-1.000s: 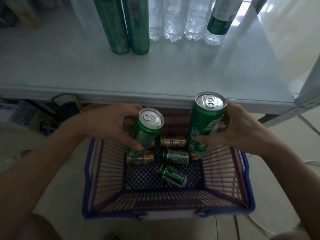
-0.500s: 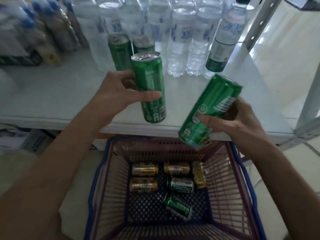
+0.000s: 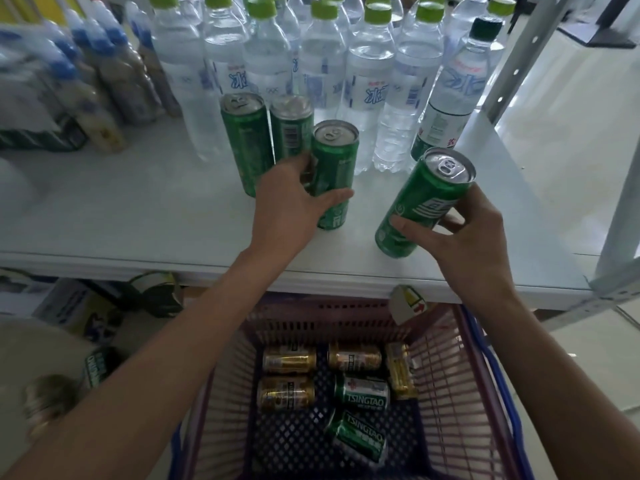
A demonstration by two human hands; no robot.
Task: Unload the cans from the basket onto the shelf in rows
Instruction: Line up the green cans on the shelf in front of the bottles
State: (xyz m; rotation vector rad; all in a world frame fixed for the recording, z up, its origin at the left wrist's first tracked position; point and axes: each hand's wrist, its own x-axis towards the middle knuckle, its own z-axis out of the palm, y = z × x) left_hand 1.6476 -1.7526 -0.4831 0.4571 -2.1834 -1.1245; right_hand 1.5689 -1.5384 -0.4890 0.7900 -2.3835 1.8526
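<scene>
Head camera cuts off the basket's [image 3: 460, 368] near wall at the bottom edge; the blue-capped bottles [image 3: 104, 74] at far left are blurred; things under the shelf [image 3: 138, 209] are too dim to name. The left hand [image 3: 289, 209] reaches forward and hides the lower left side of the upright can [image 3: 334, 161] it grips, thumb across the front, fingers wrapped behind; this can sits just beside two standing cans [image 3: 246, 140] in front of the water bottles [image 3: 367, 81]. The right hand [image 3: 464, 237] clasps the tilted can [image 3: 426, 199], its top leaning away to the right, its lower end above the shelf's front edge. Four gold cans [image 3: 289, 360] and two Tsingtao cans [image 3: 362, 393] lie sideways in the basket.
</scene>
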